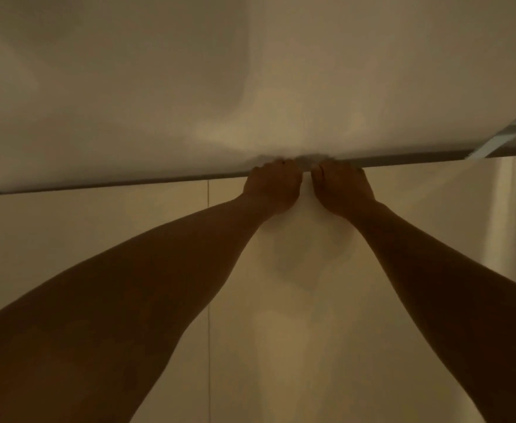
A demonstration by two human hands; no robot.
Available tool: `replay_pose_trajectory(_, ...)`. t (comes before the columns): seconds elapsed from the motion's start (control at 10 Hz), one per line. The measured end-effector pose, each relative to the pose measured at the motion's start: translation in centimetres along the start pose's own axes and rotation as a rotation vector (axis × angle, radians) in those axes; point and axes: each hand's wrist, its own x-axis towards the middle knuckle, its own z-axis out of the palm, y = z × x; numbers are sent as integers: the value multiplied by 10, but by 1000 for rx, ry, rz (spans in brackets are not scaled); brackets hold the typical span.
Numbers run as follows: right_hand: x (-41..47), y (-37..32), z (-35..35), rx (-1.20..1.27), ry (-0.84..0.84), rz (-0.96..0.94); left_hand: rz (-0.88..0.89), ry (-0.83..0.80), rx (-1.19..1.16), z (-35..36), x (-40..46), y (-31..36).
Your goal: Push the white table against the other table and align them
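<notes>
The white table (250, 87) fills the upper half of the head view, and its near edge runs across the frame, slightly higher on the right. My left hand (272, 187) and my right hand (340, 190) sit side by side at the middle of that edge. Both grip it with the fingers curled over the top and the palms against the edge. Both arms are stretched out forward. I cannot make out a second table; the light is dim and yellowish.
Below the table edge lies a pale tiled floor (97, 233) with a thin grout line (208, 270) running towards me. A grey slanted strip (510, 129) shows past the table's far right side. A bright vertical band (501, 209) stands under the right end.
</notes>
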Motion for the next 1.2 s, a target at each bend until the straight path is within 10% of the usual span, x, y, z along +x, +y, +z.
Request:
replay_pose_trajectory(0.4, 13, -22, 27, -307, 54, 57, 247, 10, -57, 11, 15, -31)
replay_pose_trajectory(0.8, 9, -27, 34, 15, 181, 142, 159, 129, -104, 6, -16, -35)
replay_pose_trajectory(1.2, -103, -102, 1, 155, -290, -94, -77, -184, 52, -36, -175, -40)
